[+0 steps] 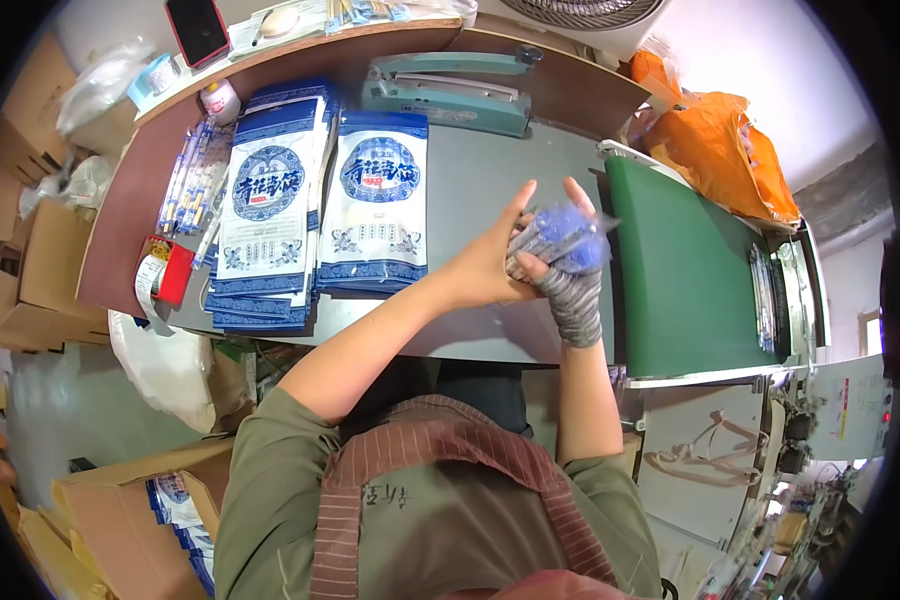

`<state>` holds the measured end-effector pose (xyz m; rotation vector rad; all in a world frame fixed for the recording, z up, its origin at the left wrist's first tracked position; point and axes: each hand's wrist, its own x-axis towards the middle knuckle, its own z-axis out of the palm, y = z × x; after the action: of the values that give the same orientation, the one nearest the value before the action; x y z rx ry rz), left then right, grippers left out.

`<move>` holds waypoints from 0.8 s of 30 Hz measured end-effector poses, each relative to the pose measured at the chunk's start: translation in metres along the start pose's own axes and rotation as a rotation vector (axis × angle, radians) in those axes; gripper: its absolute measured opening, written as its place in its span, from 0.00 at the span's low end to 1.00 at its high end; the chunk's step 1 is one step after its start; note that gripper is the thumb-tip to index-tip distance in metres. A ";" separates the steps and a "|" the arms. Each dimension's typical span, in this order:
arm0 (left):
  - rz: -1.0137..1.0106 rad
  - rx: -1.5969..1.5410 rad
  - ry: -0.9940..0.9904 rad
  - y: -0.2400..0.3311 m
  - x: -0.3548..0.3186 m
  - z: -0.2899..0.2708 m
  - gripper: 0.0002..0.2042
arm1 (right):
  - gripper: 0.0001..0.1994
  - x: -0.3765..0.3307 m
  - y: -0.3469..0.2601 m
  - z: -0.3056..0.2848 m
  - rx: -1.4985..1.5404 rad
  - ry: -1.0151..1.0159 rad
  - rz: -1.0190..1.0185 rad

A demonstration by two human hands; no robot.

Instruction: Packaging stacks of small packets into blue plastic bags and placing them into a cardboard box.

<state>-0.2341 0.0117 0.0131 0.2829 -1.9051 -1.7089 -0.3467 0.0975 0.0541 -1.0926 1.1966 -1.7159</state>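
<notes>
1. Both hands meet over the grey table (490, 180), a bit right of centre. The left hand (490, 262) is bare, with its thumb and one finger sticking up and the rest cupped against a small clear packet (562, 238) with blue stuff inside.
2. The right hand (570, 285) has a grey striped glove on and is clenched around the packet from below, fingers curled onto it. So the packet is pinched between both hands, held up off the table.
3. At 9 o'clock from the hands, two stacks of blue-and-white printed pouches (375, 200) lie flat on the table, touching side by side.
4. Further out at 9 o'clock, a red tape dispenser (162, 272) sits at the table edge, with a bundle of thin wrapped sticks (192, 178) just above it.
5. At 11 o'clock from the hands there's a teal heat sealer (448, 92) at the back of the table.
6. At 3 o'clock a green conveyor belt (680, 270) runs just beside the hands.
7. At 1 o'clock, orange plastic bags (722, 150) are piled behind the belt.
8. Cardboard boxes (40, 270) are stacked way off at 9 o'clock.
</notes>
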 end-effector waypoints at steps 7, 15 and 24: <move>0.006 0.091 0.081 -0.004 -0.017 -0.003 0.67 | 0.66 -0.006 -0.006 0.002 0.108 -0.097 -0.068; 0.063 0.104 -0.010 -0.002 -0.032 -0.002 0.57 | 0.44 -0.019 0.002 0.019 -0.176 -0.115 -0.067; -0.499 -0.719 -0.235 -0.002 -0.132 0.034 0.29 | 0.29 -0.023 0.019 0.017 -0.030 -0.482 0.034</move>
<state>-0.1439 0.1068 -0.0246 0.2938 -1.2873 -2.7312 -0.3209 0.1082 0.0340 -1.3951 0.9277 -1.3067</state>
